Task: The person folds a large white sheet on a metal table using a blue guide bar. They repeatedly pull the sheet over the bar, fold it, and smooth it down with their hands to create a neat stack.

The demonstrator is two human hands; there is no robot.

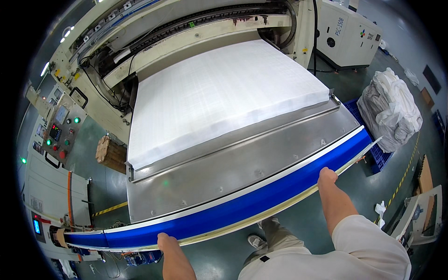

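A wide sheet of white fabric (219, 93) lies flat on a large machine bed, coming out from under the machine's head at the top. In front of it is a bare steel table (242, 163) with a blue strip (242, 205) along its near edge. My left hand (165, 241) grips the near edge of that strip at the lower left, fingers hidden under it. My right hand (326, 176) grips the same edge further right. Both forearms come up from below.
A control panel (60, 130) with lit buttons stands at the left. A big white sack (392, 109) sits on a blue pallet (373, 149) at the right. A cream cabinet (347, 32) is at the top right. A wooden block (111, 154) lies by the machine's left side.
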